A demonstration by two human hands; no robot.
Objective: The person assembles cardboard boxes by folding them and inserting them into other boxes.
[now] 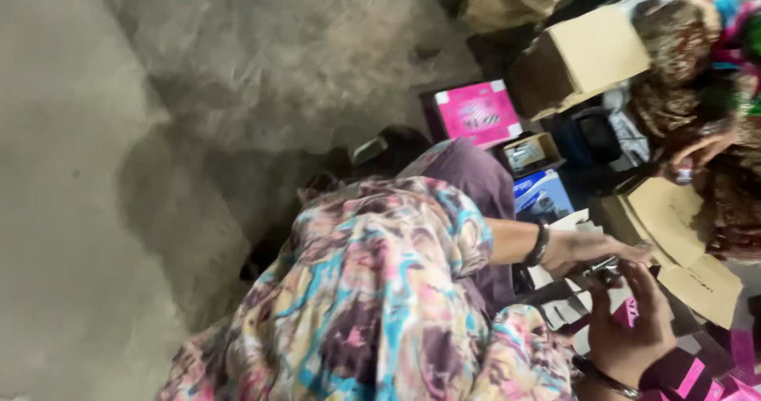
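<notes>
The view is tilted and blurred. My left hand, with a dark bracelet on the wrist, reaches out from a flowered sleeve, and its fingers lie on a small dark item. Just below it my right hand, with a thin bangle, is held palm up with its fingers curled round a small pink box. The two hands touch over the dark item. What this item is cannot be made out. My flowered dress fills the lower middle.
Brown cartons, a pink box, a blue box and a small open carton lie on the grey concrete floor. Pink packs sit at the bottom right. Another person in patterned clothes sits at the right.
</notes>
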